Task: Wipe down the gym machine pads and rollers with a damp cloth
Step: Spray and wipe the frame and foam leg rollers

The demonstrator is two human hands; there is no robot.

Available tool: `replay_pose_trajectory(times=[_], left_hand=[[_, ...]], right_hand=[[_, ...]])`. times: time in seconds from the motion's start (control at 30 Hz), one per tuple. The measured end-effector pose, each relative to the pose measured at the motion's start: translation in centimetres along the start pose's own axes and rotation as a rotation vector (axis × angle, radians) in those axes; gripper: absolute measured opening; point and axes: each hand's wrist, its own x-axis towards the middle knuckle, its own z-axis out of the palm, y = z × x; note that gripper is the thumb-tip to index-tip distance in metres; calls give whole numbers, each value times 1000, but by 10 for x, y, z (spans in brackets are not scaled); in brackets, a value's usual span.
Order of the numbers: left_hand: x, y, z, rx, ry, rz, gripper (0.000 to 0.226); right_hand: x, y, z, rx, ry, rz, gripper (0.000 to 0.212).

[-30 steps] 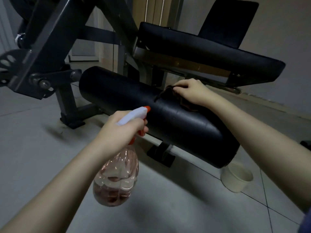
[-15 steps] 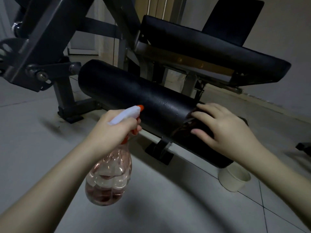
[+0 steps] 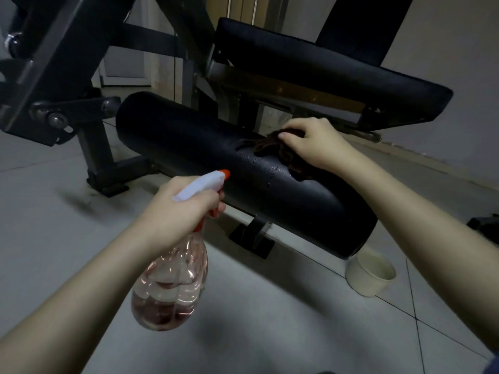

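The long black cylindrical foam roller [image 3: 205, 157] lies level, its skin glossy and speckled wet beside the crumpled dark brown cloth [image 3: 270, 147]. The cloth sits on top of the roller, towards its right end, clutched under the curled fingers of the right hand [image 3: 316, 143]. In front of the roller, the left hand [image 3: 178, 209] grips the neck of a clear plastic spray bottle with a white-and-orange trigger head [image 3: 172, 287]. A cream paper cup [image 3: 370, 276] stands on the floor below the roller's right end.

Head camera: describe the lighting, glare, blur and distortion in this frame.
Head view: dim, flat light, so the dark cloth barely separates from the black roller; wet sheen on the roller; glints on the spray bottle; soft shadow on the floor below it; wide-angle stretch toward the edges; mild softness overall.
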Motion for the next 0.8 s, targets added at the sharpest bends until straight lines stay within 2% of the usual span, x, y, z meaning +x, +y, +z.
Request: replay_pose_trajectory(times=[0.13, 0.23, 0.4, 0.5, 0.67, 0.8], left_hand=[[-10, -14, 8, 7, -38, 62, 43], [-23, -21, 21, 61, -128, 195, 35], [-83, -15, 24, 98, -237, 319, 19], [-121, -4, 12, 127, -280, 456, 30], [-125, 1, 1, 213, -184, 516, 34], [-112, 1, -8, 103, -4, 457, 37]], right_hand=[[-29, 23, -17, -21, 46, 55, 25], [-40, 29, -20, -24, 72, 65, 30], [-45, 28, -24, -4, -14, 40, 44], [-49, 29, -25, 5, 0, 25, 43], [-56, 24, -24, -53, 69, 6, 54], [-66, 21, -28, -109, 77, 6, 62]])
